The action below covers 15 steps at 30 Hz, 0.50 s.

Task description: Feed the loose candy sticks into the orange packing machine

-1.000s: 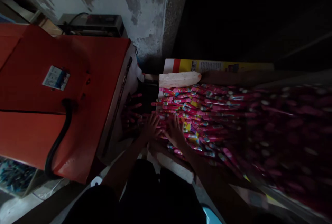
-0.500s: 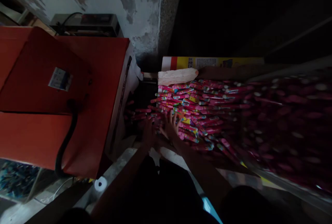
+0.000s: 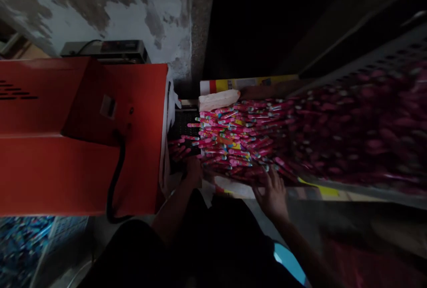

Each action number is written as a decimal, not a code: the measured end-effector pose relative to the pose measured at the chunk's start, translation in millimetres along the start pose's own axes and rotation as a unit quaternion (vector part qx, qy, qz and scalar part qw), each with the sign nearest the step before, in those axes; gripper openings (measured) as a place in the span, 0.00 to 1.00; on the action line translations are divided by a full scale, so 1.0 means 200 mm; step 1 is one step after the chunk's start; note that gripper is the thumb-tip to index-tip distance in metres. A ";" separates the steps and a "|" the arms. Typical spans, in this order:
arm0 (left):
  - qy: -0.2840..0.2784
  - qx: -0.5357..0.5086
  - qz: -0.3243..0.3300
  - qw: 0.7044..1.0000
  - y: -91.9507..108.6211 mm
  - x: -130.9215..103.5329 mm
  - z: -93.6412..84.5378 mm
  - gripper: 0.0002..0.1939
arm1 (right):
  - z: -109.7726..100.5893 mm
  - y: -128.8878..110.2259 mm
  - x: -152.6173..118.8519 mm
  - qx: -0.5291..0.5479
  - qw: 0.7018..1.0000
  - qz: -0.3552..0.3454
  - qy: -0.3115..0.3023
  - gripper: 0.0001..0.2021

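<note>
Many slim pink sticks with printed wrappers [image 3: 230,134] lie in a loose layer, most pointing left and right; their exact kind is unclear. My left hand [image 3: 192,171] is at the left end of this layer, beside a few sticks on a dark perforated belt [image 3: 187,121]. Its fingers are lost in shadow. My right hand [image 3: 272,192] is at the near edge of the layer, fingers stretched and apart, with nothing visible in it. Whether its fingertips touch the nearest sticks I cannot tell.
A large red machine [image 3: 147,163] with a black cable stands left, over the belt's end. A pale block [image 3: 218,100] lies along the far edge. A deep heap of pink sticks in a perforated crate [image 3: 376,61] fills the right. Lower left holds a crate of blue pieces [image 3: 25,243].
My right hand has moved right, from over the sticks to their near edge. My left hand stays near the belt, its fingers now harder to see. The view has shifted.
</note>
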<state>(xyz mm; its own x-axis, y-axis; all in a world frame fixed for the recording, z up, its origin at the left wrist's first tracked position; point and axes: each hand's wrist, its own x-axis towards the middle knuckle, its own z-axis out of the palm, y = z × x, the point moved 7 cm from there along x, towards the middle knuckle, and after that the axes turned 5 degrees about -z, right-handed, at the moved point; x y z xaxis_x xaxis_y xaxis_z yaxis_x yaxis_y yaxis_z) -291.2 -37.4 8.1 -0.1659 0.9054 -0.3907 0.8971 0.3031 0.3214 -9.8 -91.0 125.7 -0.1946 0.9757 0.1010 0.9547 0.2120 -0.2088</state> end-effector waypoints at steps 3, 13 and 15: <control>-0.011 0.022 -0.010 1.000 0.05 0.01 -0.07 0.13 | -0.19 0.12 -0.37 -0.013 0.990 0.126 0.063 0.31; -0.015 -0.134 0.123 0.983 0.52 -0.39 -0.45 0.13 | -0.29 0.01 -0.45 0.222 0.955 0.177 0.088 0.25; -0.061 -0.169 0.203 0.963 0.66 -0.57 -0.49 0.08 | -0.39 -0.03 -0.31 0.279 0.950 0.122 0.067 0.29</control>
<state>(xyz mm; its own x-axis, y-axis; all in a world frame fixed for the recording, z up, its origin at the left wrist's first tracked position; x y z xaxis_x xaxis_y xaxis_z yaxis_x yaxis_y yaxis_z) -193.6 -71.4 180.2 0.2380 0.9342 -0.2659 0.6895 0.0303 0.7237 14.0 -157.1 197.0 0.0826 0.9917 0.0990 0.6919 0.0144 -0.7218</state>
